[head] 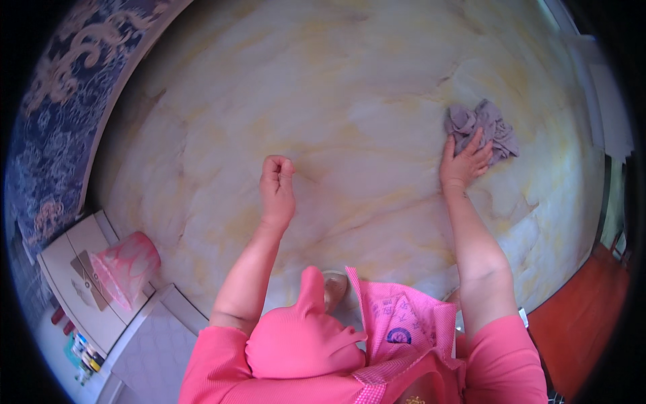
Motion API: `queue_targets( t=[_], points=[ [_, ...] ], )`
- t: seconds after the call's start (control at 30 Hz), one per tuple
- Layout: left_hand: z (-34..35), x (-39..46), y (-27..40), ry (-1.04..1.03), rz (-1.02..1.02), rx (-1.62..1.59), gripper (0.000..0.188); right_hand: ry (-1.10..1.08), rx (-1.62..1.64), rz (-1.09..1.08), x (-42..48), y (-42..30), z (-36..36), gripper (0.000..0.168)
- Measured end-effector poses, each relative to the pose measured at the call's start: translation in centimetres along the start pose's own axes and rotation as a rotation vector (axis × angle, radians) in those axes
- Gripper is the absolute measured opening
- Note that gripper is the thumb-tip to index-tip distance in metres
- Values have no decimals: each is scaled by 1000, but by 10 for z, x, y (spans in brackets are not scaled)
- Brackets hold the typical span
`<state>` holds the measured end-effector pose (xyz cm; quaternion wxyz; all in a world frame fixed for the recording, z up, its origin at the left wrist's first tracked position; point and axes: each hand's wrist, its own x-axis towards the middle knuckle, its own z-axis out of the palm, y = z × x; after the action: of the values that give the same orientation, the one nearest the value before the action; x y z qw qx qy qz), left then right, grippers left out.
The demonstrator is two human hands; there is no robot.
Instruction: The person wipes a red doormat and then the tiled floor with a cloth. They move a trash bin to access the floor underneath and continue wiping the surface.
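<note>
My right hand (466,160) lies with its fingers spread on a crumpled grey-purple cloth (482,126), pressing it against the marble-patterned floor (353,126). The cloth is bunched beyond and under my fingertips. To the left, my left hand (278,187) is closed in a loose fist above the floor, with nothing visible in it. Below my arms hang my pink top and a pink checked apron (404,323) that bears printing. Part of a shoe (334,289) shows beneath me.
At the left stand a pink-and-white bin with a plastic liner (133,262) and a pale cabinet (75,242). Blue patterned fabric (75,116) borders the floor at upper left. A reddish-brown surface (580,323) lies at lower right. Small bottles (86,353) stand at lower left.
</note>
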<state>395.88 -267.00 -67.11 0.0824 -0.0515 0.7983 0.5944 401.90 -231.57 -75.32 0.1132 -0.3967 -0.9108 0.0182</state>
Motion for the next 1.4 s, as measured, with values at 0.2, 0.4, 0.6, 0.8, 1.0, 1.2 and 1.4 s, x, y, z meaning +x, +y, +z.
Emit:
queue_targets(
  t=[0.2, 0.4, 0.6, 0.8, 1.0, 1.2, 1.4],
  points=[
    [-163, -34, 44, 311, 31, 266, 26, 163, 60, -311, 6, 11, 7, 64],
    [-485, -61, 115, 913, 80, 557, 21, 280, -249, -76, 26, 66, 34, 75],
    [-642, -138, 42, 1046, -366, 748, 48, 27, -202, -43, 26, 59, 29, 73],
    [-630, -122, 13, 994, -632, 568, 83, -5, -172, -341, 84, 125, 39, 76],
    [-657, -144, -23, 989, -584, 1010, 49, -90, -240, -316, 63, 107, 43, 79],
    [-639, -121, 11, 932, -631, 628, 34, -100, -274, -265, 77, 122, 48, 81],
    [-591, -67, 35, 1065, -42, 519, 44, -79, -99, -376, 68, 120, 46, 79]
  ],
)
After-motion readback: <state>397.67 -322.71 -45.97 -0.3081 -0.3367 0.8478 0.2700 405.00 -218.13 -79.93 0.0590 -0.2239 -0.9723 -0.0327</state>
